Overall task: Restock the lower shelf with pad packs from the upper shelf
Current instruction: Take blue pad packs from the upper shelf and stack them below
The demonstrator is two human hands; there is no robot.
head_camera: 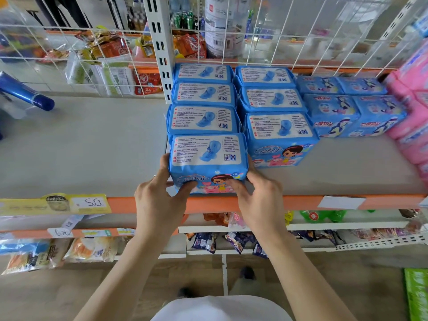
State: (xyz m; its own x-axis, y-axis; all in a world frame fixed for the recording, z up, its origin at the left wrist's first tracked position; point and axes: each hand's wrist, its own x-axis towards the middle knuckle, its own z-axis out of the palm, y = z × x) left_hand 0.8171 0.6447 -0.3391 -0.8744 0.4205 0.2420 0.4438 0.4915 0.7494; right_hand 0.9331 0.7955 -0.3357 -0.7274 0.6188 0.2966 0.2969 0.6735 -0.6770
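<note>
Front pad pack (206, 158) gripped by left hand (157, 200) and right hand (259, 198) just behind orange shelf lip (301, 201); squeeze sides evenly, keep level, clear the lip.

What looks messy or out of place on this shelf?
A blue bottle lies tipped on its side at the left of the shelf, apart from the neat pad rows. The front pad pack, gripped by the left hand and right hand, juts to the shelf edge.
</note>
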